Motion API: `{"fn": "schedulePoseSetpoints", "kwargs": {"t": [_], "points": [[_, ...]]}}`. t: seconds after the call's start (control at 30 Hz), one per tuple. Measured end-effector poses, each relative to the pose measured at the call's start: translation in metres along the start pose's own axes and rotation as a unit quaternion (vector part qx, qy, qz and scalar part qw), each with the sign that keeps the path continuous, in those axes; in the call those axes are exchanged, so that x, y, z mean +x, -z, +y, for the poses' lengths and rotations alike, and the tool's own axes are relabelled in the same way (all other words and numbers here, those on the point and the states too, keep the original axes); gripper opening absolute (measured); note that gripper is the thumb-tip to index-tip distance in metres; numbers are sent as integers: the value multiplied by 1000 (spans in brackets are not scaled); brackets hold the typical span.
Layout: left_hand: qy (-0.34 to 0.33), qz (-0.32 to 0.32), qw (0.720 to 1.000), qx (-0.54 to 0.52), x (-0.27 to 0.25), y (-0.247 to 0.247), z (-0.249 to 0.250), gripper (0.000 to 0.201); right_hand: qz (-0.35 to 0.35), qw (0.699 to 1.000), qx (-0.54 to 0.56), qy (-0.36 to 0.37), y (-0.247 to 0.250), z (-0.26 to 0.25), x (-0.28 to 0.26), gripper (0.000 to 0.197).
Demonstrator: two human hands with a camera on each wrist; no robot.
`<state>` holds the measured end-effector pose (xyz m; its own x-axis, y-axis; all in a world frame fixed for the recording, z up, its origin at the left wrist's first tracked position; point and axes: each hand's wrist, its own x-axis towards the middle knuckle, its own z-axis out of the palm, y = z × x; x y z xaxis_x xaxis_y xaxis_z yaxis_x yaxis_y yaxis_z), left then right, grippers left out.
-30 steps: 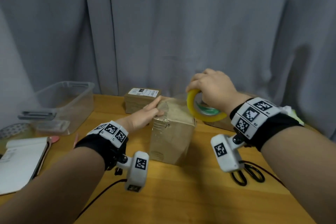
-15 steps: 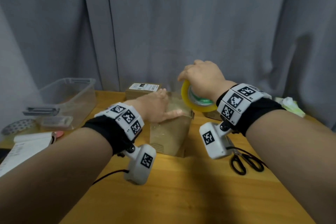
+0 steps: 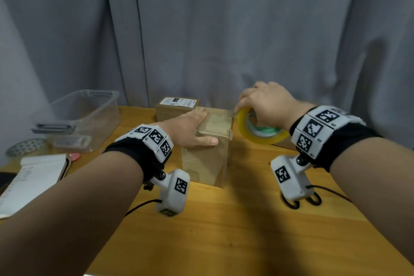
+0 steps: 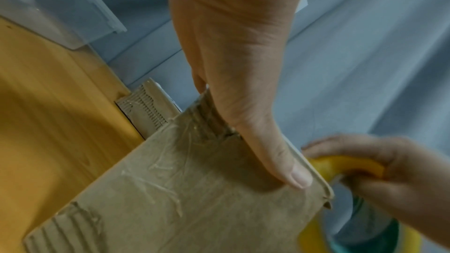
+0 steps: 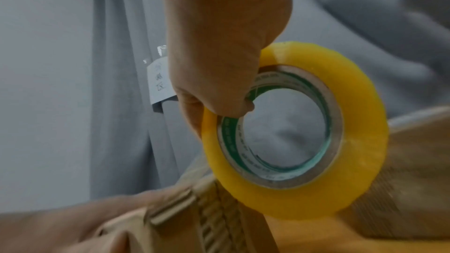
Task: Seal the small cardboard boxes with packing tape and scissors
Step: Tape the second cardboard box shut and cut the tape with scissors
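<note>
A tall brown cardboard box (image 3: 205,163) stands mid-table. My left hand (image 3: 190,130) lies flat on its top, fingers straight, thumb (image 4: 289,170) pressed along the near top edge. My right hand (image 3: 266,103) grips a yellow roll of packing tape (image 3: 261,127) at the box's right top edge; its fingers curl through the core (image 5: 284,128). A clear strip of tape runs from the roll across the box top. Black scissors (image 3: 302,201) lie on the table at right, partly hidden by my wrist camera. A second small box (image 3: 177,107) with a white label sits behind.
A clear plastic bin (image 3: 80,119) stands at the back left, with a tape roll (image 3: 24,147) and an open notebook (image 3: 31,177) in front of it. Another cardboard piece (image 5: 414,170) lies behind the roll. A grey curtain (image 3: 224,29) closes off the back. Wooden table (image 3: 224,231) in front.
My right hand has lowered the tape roll to the right of the box top. My left hand slid over the top and now presses flat on it.
</note>
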<state>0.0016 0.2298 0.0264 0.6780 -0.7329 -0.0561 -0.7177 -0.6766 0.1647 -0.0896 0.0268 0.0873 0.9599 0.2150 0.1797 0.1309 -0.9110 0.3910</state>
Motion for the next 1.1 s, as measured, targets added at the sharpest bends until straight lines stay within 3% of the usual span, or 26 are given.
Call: {"fn": "schedulePoseSetpoints", "kwargs": {"t": [0.2,0.5,0.63,0.73,0.8,0.93,1.03,1.1], "points": [[14,-7,1000,2,-2,1,4,100,8,996,72,-45,-41,-10,-15,64],[9,-20,1000,3,-9,5,9,94,-4,993,112,-46,-37,-4,-13,76],[35,-72,996,29,0,9,23,91,7,986,147,-73,-56,-13,-23,72],[66,-96,992,42,11,8,43,105,15,983,159,-95,-59,-17,-24,66],[67,-63,996,20,11,7,53,97,29,981,166,-98,-53,-15,-21,67],[78,44,986,-141,10,-2,48,87,110,971,184,-105,-27,-1,-16,54],[94,73,933,-338,10,-17,36,81,169,956,202,-133,-13,8,-11,39],[103,29,887,-449,3,-35,32,93,170,948,211,-166,-13,6,-9,40]]}}
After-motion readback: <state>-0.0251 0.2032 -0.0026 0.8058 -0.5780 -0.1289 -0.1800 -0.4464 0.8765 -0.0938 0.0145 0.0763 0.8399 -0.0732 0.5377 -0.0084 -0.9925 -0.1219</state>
